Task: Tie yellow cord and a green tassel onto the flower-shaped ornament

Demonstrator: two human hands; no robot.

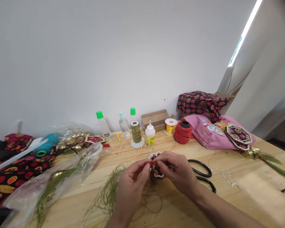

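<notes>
My left hand (132, 183) and my right hand (180, 171) meet over the table, each with thumb and finger pinched on a thin red thread (154, 163). Just under the fingertips hangs a dark green thread tassel (152, 178). A scalloped, patterned ornament (159, 173) lies behind it, partly covered by my right hand. Loose green threads (109, 191) spread on the table beside my left hand. Black looped handles of scissors (211, 173) show to the right of my right hand; their blades are hidden.
Behind my hands stand a glue bottle (150, 136), a green thread spool (136, 132), yellow cord (170, 129) and a red thread spool (182, 133). A pink bag (204, 139) is at the right. Plastic wrapping (68, 174) and patterned cloth (11, 182) lie left.
</notes>
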